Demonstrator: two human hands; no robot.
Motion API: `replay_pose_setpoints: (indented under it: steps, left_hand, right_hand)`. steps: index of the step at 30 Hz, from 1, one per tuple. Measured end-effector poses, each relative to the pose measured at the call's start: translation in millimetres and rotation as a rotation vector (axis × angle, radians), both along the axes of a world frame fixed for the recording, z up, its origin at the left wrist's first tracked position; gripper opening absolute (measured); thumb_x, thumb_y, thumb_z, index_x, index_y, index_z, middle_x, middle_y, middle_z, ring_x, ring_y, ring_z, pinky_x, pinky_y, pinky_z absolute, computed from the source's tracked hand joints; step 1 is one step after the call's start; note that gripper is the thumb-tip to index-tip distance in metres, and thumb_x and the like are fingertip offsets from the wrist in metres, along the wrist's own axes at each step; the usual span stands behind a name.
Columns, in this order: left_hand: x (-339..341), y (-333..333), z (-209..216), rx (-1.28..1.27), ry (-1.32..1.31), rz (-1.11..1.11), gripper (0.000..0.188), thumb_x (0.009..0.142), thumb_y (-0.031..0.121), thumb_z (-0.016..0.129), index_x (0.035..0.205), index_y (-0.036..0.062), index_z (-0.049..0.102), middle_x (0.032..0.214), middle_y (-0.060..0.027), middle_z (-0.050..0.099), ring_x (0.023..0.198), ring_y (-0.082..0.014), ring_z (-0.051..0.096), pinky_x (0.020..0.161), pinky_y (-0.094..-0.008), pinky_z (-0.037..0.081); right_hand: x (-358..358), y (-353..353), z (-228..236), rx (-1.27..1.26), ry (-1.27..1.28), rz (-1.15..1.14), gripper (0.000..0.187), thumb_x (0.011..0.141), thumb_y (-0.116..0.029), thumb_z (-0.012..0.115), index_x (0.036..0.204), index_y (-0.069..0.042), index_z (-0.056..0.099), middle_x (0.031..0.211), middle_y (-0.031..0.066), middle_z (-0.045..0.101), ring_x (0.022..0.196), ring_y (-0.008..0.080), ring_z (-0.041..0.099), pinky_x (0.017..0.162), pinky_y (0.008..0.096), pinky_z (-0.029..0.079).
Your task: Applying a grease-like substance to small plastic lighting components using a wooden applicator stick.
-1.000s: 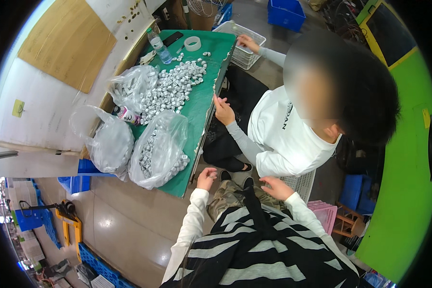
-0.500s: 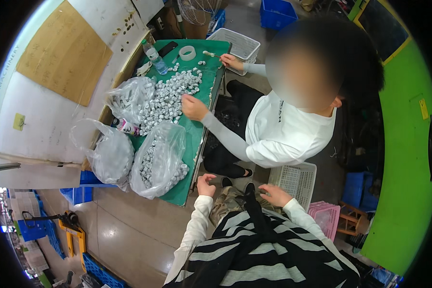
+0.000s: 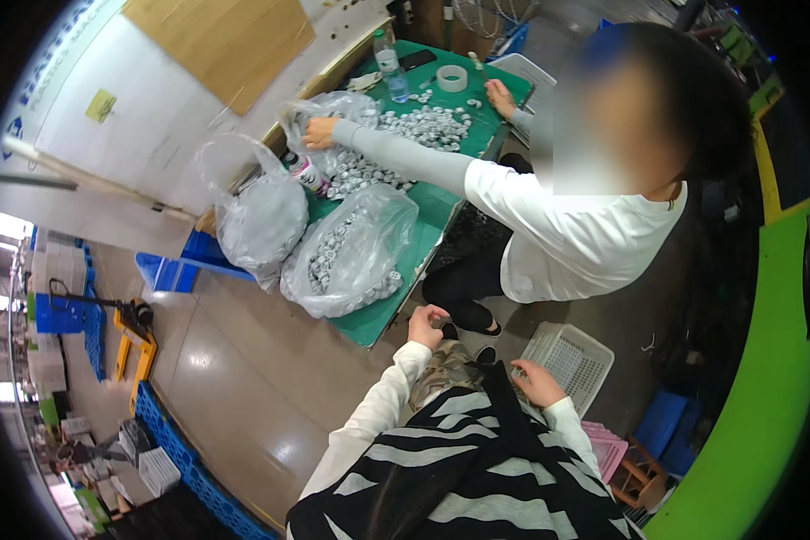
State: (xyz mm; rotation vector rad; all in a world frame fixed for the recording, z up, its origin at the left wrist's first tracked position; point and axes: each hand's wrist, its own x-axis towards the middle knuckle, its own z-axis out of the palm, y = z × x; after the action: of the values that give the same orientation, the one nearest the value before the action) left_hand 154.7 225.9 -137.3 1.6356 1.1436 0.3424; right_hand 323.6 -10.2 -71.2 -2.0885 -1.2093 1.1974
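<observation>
So the clear bag (image 3: 369,225) of small grey-white pieces (image 3: 326,261) sits at the near end of the green surface (image 3: 434,211), bulging close to the edge. If handling it, I'd support it from underneath, thin plastic probably sags. Left hand (image 3: 425,328) is near that end, fingers curled, can't tell if they're pinching anything. Right hand (image 3: 539,385) is beside the white basket (image 3: 567,360), fingers loosely spread, nothing visible in them

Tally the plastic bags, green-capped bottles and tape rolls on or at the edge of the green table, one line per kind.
Plastic bags: 3
Green-capped bottle: 1
Tape roll: 1
Total: 5
</observation>
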Motion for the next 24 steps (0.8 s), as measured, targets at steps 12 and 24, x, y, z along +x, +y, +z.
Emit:
replay_pose_setpoints:
  steps: [12, 24]
  left_hand:
    - [-7.8, -3.4, -2.3, 0.039, -0.033, 0.006, 0.036, 0.053, -0.011, 0.051, 0.079, 0.0088, 0.066, 0.077, -0.0052, 0.051, 0.072, -0.0196, 0.052, 0.065, -0.0287, 0.043]
    - [-14.0, -4.5, -7.7, 0.029, -0.034, -0.002, 0.033, 0.054, -0.01, 0.055, 0.079, 0.0086, 0.066, 0.076, -0.0045, 0.05, 0.073, -0.0189, 0.054, 0.066, -0.028, 0.044]
  right_hand:
    - [-6.7, 4.9, -0.8, -0.04, 0.043, 0.021, 0.037, 0.085, -0.016, 0.057, 0.118, -0.002, 0.052, 0.111, 0.0206, 0.059, 0.106, 0.0365, 0.055, 0.09, 0.0402, 0.044]
    - [-14.9, 5.2, -1.6, -0.024, -0.01, 0.069, 0.036, 0.086, -0.021, 0.056, 0.118, -0.004, 0.054, 0.112, 0.0204, 0.059, 0.104, 0.037, 0.056, 0.089, 0.0398, 0.044]
